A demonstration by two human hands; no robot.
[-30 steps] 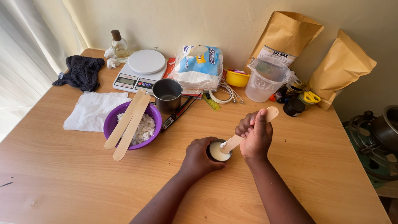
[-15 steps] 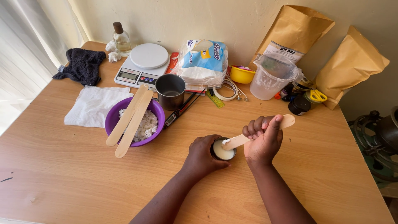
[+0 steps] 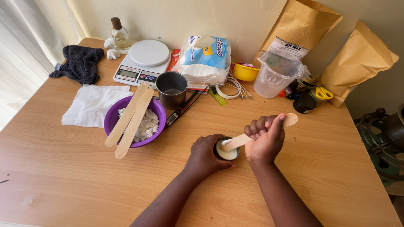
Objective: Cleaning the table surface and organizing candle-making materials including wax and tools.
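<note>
At the near middle of the bench (image 3: pixel 54 176): a small round tin (image 3: pixel 227 149) of pale cream wax stood just in front of the person.
Left hand (image 3: pixel 205 156): it was curled about the tin's 9 o'clock side, fingers closed on the wall, holding it down on the wood.
Right hand (image 3: pixel 266 137): it was closed in a fist around a wooden stick (image 3: pixel 246 138), the thumb lying along the shaft; the stick's free end stuck out toward 2 o'clock.
Stick tip: it dipped into the tin from 3 o'clock and was coated in the same pale stuff.
Step in hand: by the look of it, stirring or pressing the tin's filling while the other hand braced it.
What the next move called for: a firm hold on the tin, since a push from the slanted stick could tip or slide so small a vessel; a light, level stroke seemed wise.
At 10 o'clock from the tin: a purple bowl (image 3: pixel 112 119) of white flakes, two broad wooden paddles (image 3: pixel 130 120) laid across its rim.
Just beyond the bowl: a steel cup (image 3: pixel 171 89), a thin probe thermometer (image 3: pixel 182 111) beside it, and a white kitchen scale (image 3: pixel 141 63).
At 1 o'clock: a clear plastic jug (image 3: pixel 275 75), with two brown paper bags (image 3: pixel 357 63) against the wall.
</note>
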